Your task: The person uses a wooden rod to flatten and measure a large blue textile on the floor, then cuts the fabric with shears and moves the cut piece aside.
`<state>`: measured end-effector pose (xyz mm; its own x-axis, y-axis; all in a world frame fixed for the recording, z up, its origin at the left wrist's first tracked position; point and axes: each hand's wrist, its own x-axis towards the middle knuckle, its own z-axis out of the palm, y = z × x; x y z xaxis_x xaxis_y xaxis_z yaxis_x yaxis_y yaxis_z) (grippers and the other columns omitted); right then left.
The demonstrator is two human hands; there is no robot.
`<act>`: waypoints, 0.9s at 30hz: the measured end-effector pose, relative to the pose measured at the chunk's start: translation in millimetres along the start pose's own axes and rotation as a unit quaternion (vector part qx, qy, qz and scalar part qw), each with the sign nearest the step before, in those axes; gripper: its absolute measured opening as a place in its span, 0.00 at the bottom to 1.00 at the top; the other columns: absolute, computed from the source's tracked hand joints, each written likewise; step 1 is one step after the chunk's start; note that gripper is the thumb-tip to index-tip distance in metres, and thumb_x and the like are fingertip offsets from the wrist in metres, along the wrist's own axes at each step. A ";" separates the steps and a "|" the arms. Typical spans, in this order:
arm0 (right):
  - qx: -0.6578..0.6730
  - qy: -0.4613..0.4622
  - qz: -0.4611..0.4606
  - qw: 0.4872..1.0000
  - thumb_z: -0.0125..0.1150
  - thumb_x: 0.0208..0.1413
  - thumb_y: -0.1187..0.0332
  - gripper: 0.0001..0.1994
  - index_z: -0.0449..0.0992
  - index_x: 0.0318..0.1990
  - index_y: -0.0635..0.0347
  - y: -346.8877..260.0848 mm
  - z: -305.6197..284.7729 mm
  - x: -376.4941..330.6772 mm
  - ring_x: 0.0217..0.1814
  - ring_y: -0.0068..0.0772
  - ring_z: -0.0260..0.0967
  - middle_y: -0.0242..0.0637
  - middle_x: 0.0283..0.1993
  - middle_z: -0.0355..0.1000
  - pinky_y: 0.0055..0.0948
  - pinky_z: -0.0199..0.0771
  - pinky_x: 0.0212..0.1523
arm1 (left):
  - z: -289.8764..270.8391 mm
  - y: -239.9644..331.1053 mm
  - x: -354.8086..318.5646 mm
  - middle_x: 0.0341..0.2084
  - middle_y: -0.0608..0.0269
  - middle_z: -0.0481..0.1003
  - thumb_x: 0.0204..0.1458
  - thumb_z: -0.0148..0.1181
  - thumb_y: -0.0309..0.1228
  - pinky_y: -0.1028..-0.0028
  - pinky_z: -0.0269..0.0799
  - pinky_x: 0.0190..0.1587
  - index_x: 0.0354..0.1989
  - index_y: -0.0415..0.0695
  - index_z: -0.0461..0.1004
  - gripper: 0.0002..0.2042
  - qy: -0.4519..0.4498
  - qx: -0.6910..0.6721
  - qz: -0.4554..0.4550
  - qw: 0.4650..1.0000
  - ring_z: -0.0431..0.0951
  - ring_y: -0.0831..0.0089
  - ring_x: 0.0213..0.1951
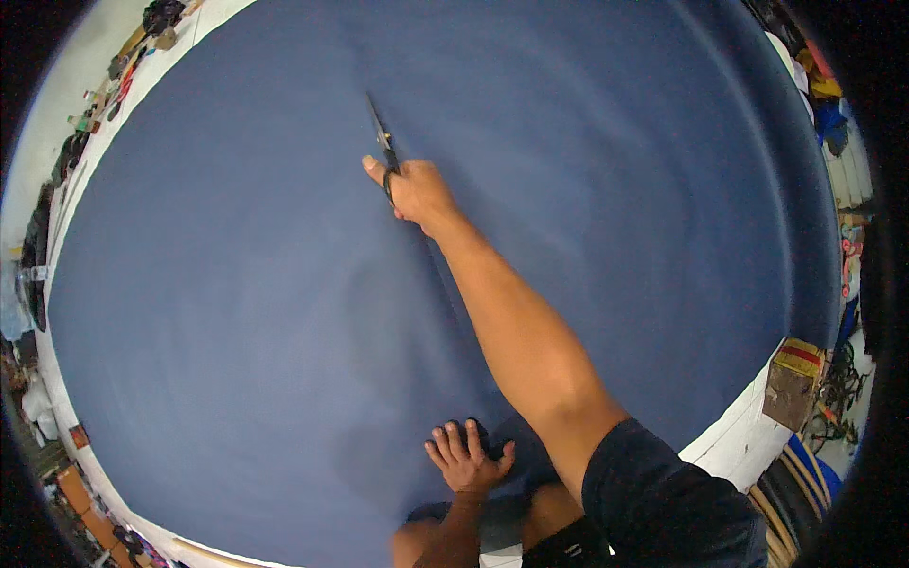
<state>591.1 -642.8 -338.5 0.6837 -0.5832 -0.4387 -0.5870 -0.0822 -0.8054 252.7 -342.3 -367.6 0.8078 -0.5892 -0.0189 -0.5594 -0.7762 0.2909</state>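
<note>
Black-handled metal scissors (pixel 386 142), out at the end of the right arm, lie over a broad, smooth blue sheet (pixel 227 312)! Starting close in: bare knees, dark shorts (pixel 568 547) with small pale marks too tiny to read. Just beyond, the left hand (pixel 469 464) is palm down on the sheet, fingers spread wide, nothing visible in its hold. To its right comes a short black sleeve (pixel 663 502), then the long bare forearm, hiding a strip of sheet beneath. A dark line shows beside that arm; cut or crease, I can't tell.

Up to the right hand (pixel 421 194), curled firmly round the scissors' handles, thumb out to the left, blades pointing away. Whether the blades are parted, can't say.

Out to the edges! On the right, a brown block-shaped box (pixel 793 398) sits at the sheet's border, its yellow-and-red label (pixel 798 358) too blurred to read; curved black and tan strips (pixel 786 502) are cut off below. Over left, orange-brown boxes (pixel 87 502) and jumbled clutter line the white surface (pixel 729 440), half lost in the dark fisheye rim. Far right, the sheet rises in a long, shiny ridge.
</note>
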 end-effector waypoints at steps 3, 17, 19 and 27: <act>0.030 -0.020 -0.004 0.999 0.58 0.53 0.34 0.35 0.80 0.30 0.68 -9.2 14.5 3.8 0.40 0.60 0.76 0.58 0.33 0.77 0.50 0.72 0.42 | -9.6 -5.3 5.6 0.59 0.42 0.62 0.41 0.62 0.64 0.35 0.50 0.63 0.59 0.45 0.68 0.42 0.001 0.011 -0.011 1.000 0.56 0.39 0.65; 0.013 0.003 0.003 1.000 0.62 0.54 0.40 0.30 0.73 0.23 0.62 -16.0 27.4 2.1 0.27 0.45 0.71 0.44 0.23 0.72 0.42 0.68 0.31 | -50.9 -136.2 496.9 0.69 0.43 0.54 0.59 0.50 0.53 0.49 0.41 0.71 0.69 0.48 0.60 0.32 0.173 0.068 -0.100 0.977 0.50 0.45 0.71; 0.037 0.021 -0.001 0.999 0.65 0.54 0.42 0.28 0.68 0.19 0.59 -5.9 20.4 0.7 0.16 0.27 0.62 0.32 0.16 0.64 0.32 0.63 0.21 | -37.5 -129.4 496.4 0.70 0.43 0.53 0.58 0.50 0.53 0.47 0.39 0.71 0.70 0.50 0.59 0.33 0.152 0.057 -0.094 0.982 0.49 0.44 0.71; 0.070 0.009 0.026 0.997 0.62 0.54 0.39 0.31 0.74 0.27 0.66 -20.3 27.1 14.5 0.32 0.60 0.71 0.56 0.26 0.73 0.49 0.67 0.35 | -50.1 -124.3 502.0 0.70 0.41 0.51 0.57 0.51 0.53 0.45 0.39 0.71 0.70 0.49 0.58 0.34 0.101 0.060 -0.112 0.987 0.49 0.42 0.71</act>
<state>624.7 -627.8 -339.4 0.6445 -0.5987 -0.4757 -0.5551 0.0615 -0.8295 737.0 -530.3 -365.3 0.9272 -0.3532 0.1247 -0.3714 -0.9099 0.1847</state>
